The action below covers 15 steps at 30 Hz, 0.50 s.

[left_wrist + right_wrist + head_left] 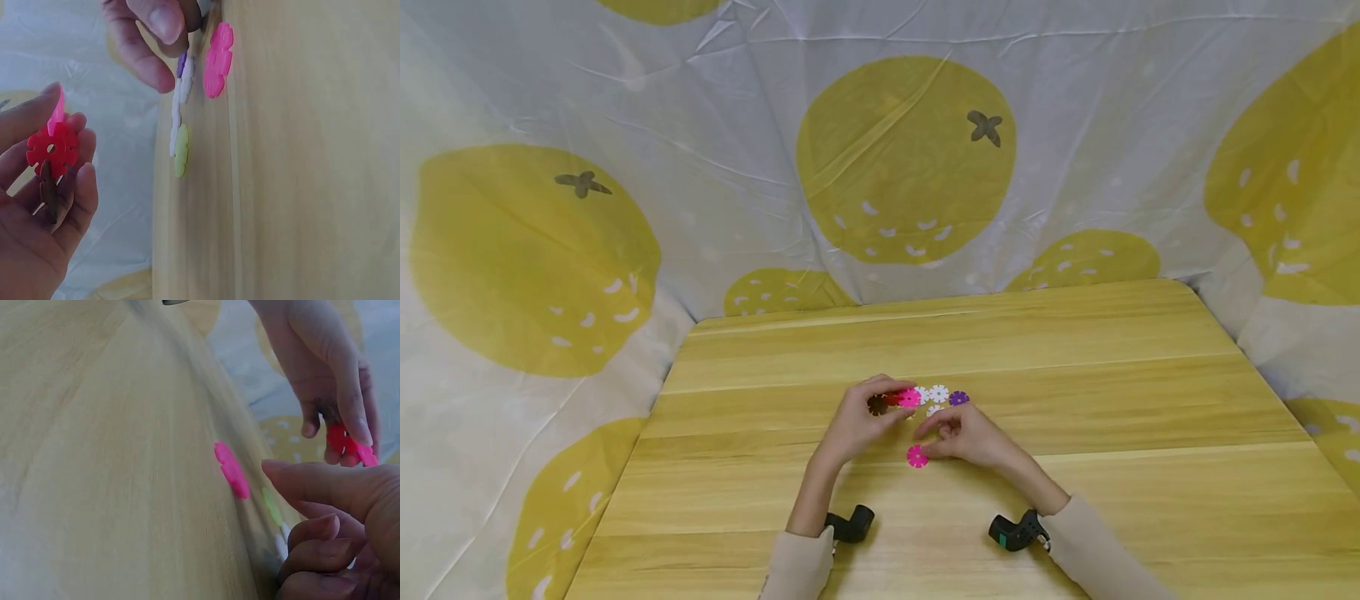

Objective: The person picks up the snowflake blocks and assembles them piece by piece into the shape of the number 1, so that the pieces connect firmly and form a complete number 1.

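My left hand (859, 421) pinches a small chain of notched plastic discs, raised off the table. In the left wrist view the chain runs from a brown disc (47, 190) through a red disc (52, 150) to a pink disc (57, 114) near the thumb. A loose pink disc (917, 456) lies on the table. Beside it is my right hand (966, 435), fingers loosely curled, thumb extended and nothing visible in its grasp. In the right wrist view the thumb is apart from the loose pink disc (232, 472).
Past the hands lie several white discs (938, 393), a purple disc (958, 398) and a yellow-green disc (181, 150). The wooden table (1075, 367) ends at a curtain (760, 167) printed with yellow fruit. Black wrist devices (852, 525) sit at both sleeves.
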{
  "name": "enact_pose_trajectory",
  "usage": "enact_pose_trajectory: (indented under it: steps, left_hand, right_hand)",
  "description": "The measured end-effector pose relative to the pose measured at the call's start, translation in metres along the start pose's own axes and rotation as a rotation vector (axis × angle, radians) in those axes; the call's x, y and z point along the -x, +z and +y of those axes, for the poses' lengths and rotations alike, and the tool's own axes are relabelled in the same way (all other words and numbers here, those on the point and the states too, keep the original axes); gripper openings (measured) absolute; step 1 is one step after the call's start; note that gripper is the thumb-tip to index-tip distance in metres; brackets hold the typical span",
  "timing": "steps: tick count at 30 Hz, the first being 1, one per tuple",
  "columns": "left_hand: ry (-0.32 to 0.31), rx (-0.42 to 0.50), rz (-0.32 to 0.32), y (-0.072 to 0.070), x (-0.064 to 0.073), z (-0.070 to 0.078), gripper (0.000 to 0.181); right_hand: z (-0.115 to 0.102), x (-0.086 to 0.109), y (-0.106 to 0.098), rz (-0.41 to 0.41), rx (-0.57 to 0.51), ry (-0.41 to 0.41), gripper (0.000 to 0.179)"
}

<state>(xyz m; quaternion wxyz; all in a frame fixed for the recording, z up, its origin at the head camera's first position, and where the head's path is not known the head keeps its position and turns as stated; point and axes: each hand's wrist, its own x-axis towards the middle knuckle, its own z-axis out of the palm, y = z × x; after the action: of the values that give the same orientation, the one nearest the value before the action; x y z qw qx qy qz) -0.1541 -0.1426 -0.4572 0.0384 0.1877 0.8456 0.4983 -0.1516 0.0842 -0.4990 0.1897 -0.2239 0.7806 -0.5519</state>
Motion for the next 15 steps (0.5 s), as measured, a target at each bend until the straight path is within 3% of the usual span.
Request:
enact_pose_trajectory:
  steps: [6,11,15]
  left_hand:
    - [-0.041,0.03,0.017,-0.005,0.002,0.0,0.036]
    - [-0.087,0.046,0.033,-0.004,0.001,-0.002,0.038]
    - [-0.087,0.052,0.033,-0.002,0.001,-0.004,0.034]
  right_hand:
    - [0.001,0.001,0.002,-0.007,-0.003,0.019,0.024]
    - [0.001,0.002,0.008,0.019,0.085,0.03,0.022]
    - [-0.003,0.002,0.011,0.033,0.136,0.026,0.02]
